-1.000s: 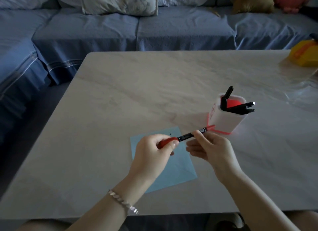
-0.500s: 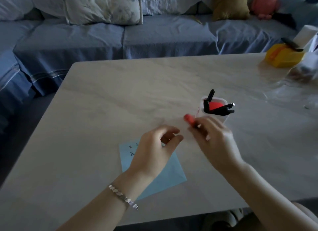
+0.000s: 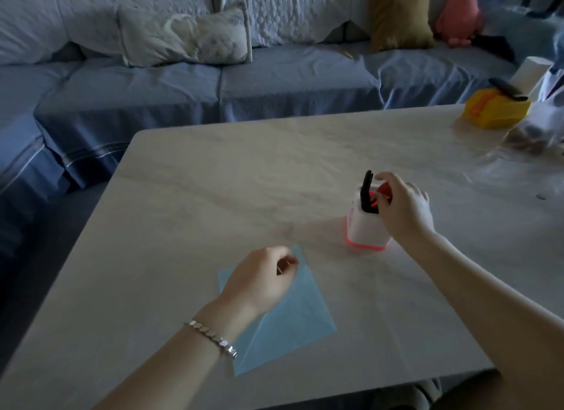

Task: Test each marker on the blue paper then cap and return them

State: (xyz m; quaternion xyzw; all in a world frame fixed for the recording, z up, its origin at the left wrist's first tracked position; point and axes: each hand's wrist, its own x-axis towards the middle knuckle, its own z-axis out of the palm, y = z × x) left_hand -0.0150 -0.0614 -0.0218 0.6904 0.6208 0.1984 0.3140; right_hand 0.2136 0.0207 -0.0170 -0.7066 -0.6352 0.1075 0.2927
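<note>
A square blue paper [image 3: 293,324] lies on the marble table [image 3: 244,180] near the front edge. My left hand [image 3: 262,281] hovers over its far corner, fingers curled in, holding nothing. To the right stands a white pen holder [image 3: 364,229] with a red base. A black marker [image 3: 366,190] sticks upright out of it. My right hand [image 3: 403,208] is at the holder's rim, fingers closed around the red-capped marker [image 3: 385,189], which sits partly inside the holder. The other markers are hidden behind that hand.
A yellow box [image 3: 494,110] with a black object on top sits at the table's far right, beside clear plastic wrapping [image 3: 537,135]. A blue sofa [image 3: 213,89] with cushions runs behind the table.
The marker was capped between both hands, then my right hand carried it up and right to the holder. My left hand let go and stayed over the paper, its fingers curling in.
</note>
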